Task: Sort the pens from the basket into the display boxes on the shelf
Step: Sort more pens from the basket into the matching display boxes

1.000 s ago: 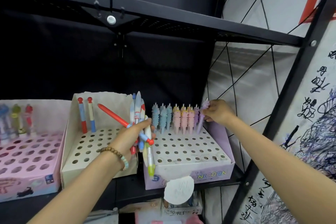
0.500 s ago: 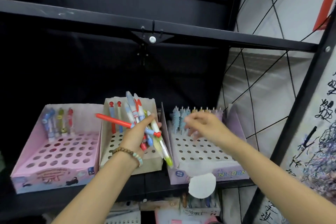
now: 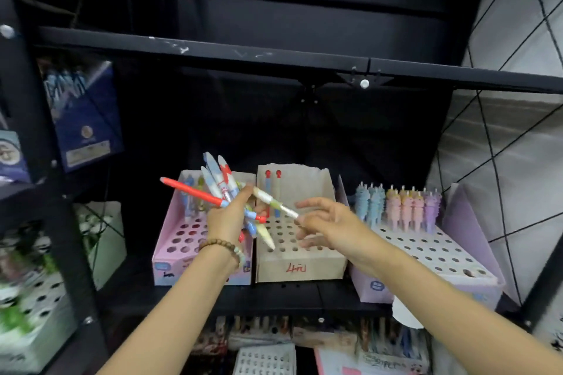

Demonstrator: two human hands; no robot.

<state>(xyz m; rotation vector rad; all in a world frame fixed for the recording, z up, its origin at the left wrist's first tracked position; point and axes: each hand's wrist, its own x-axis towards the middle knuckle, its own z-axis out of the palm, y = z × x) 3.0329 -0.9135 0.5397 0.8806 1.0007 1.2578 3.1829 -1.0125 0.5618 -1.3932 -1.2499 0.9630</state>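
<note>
The left hand (image 3: 227, 218) clutches a fanned bunch of coloured plastic pens (image 3: 217, 181). One cream-and-green plastic pen (image 3: 274, 202) slants down to the right, its tip meeting the right hand (image 3: 332, 225), whose fingers are loosely parted.

Pen bundle (image 3: 224, 189): mixed, fanned, gripped in left hand (image 3: 228, 219) in front of the pink box (image 3: 166, 266).
Beige box (image 3: 301, 268): 2 red-topped pens (image 3: 272, 192) upright, back row.
Lilac box (image 3: 426, 256): pastel pens (image 3: 399, 207) upright along back row.
All 3 boxes side by side on black shelf (image 3: 274, 295).
</note>
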